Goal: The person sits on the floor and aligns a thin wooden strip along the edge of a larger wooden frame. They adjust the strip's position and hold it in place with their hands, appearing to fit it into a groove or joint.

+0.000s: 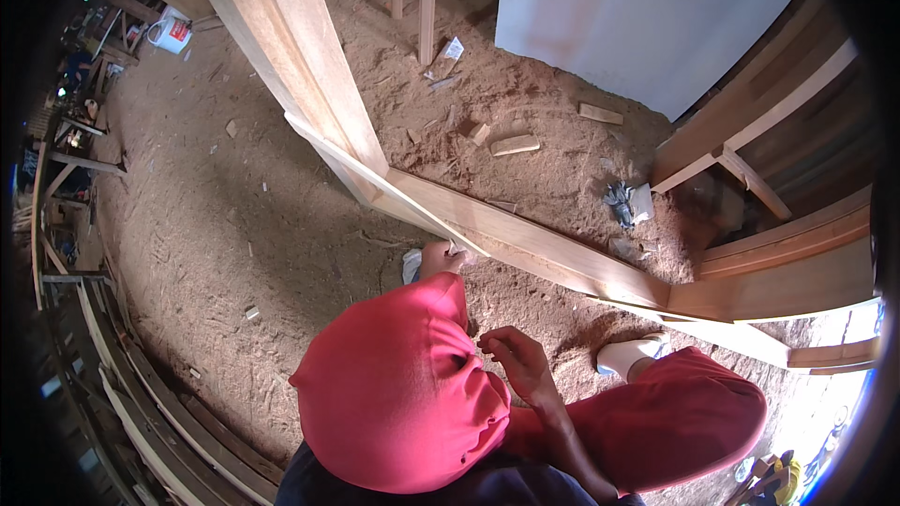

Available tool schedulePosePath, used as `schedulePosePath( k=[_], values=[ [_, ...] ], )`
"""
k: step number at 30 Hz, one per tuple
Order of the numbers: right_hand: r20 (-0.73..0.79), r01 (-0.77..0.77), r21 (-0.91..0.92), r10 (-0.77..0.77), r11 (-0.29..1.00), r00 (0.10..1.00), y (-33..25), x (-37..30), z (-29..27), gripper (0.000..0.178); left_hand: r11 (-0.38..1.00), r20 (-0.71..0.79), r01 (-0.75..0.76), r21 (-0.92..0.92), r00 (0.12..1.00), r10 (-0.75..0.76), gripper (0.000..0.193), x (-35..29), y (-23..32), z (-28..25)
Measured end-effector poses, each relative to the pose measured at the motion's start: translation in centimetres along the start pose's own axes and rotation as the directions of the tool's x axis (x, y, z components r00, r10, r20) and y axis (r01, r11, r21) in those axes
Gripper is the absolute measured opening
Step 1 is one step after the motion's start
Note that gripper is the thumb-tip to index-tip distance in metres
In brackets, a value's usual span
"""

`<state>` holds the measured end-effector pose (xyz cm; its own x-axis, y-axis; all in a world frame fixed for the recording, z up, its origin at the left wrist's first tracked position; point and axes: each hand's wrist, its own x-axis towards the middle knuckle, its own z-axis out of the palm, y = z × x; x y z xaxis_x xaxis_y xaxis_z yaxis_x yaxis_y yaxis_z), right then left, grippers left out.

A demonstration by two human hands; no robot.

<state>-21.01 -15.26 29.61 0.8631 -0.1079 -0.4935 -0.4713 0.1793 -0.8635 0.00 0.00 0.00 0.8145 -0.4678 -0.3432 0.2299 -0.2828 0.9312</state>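
My left hand (pixel 441 259) shows just beyond my red-clad left knee, its arm hidden behind the knee. Its fingers are closed beside the end of a thin wooden strip (pixel 412 203); a small pale bit shows at the fingertips, too small to name. That strip lies along the corner of a wooden frame, where an upright board (pixel 314 56) meets a long lower board (pixel 534 236). Between my knees I hold up my right hand (pixel 518 364), its fingers curled in and nothing visible in them, apart from the wood.
Offcuts (pixel 515 145) lie on the sandy floor inside the frame. A large white panel (pixel 628 19) stands behind, near more wooden framing (pixel 750 122) at right. Long boards (pixel 169 403) are stacked at left. A white bucket (pixel 170 35) stands far left. My right foot (pixel 630 356) is near the frame.
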Motion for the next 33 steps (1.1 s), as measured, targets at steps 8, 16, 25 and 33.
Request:
schedulePosePath(
  k=[8, 16, 25, 33],
  values=[
    [0.039, 0.026, -0.006, -0.025, 1.000, 0.999, -1.0, 0.1, 0.8, 0.019, 1.000, -0.104, -0.003, 0.028, 0.995, 0.006, 0.023, -1.3, 1.4, -2.0],
    [0.027, 0.014, 0.002, -0.014, 1.000, 1.000, -0.1, 0.2, 0.5, 0.020, 0.998, -0.097, -0.043, -0.048, 0.995, 0.038, 0.021, -1.6, 3.6, -1.4],
    [0.001, 0.004, -0.017, -0.004, 1.000, 1.000, -0.1, 0.2, 0.1, 0.020, 0.983, -0.154, 0.084, -0.164, 0.982, -0.110, 0.024, -2.6, 7.1, -0.6],
    [0.058, 0.031, -0.009, -0.030, 0.999, 0.998, -0.3, 0.5, 1.2, 0.020, 0.972, -0.028, 0.185, -0.148, 0.981, -0.191, 0.027, -2.0, 5.9, -3.3]
  ],
)
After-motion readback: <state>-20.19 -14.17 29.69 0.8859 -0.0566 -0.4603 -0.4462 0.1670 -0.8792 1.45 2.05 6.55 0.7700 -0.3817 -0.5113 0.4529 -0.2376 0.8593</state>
